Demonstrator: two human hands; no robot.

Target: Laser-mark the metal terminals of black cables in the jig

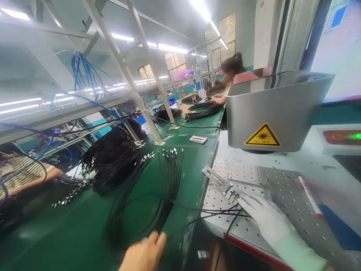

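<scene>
Cables, thin and black, run from under the gloved right hand across the near corner of a perforated metal plate and out over its left edge toward the green table. The right hand's fingers stretch forward together, their tips at the end of a slim metal fixture lying slantwise on the plate; whether they pinch anything is too small to tell. Bare and blurred, the left hand is at the near end of a looped cable bundle on the green table, fingers curled; I cannot tell whether they grasp the strands. Bright connector ends fan out at the bundle's far side. Left of it sits a big heap of black cable, and beyond it lies a small slotted block. Right of the gloved hand, a white marker rests on the plate. Above hangs a grey machine housing bearing a yellow warning triangle, with a lit monitor behind. A co-worker sits farther along the table.
</scene>
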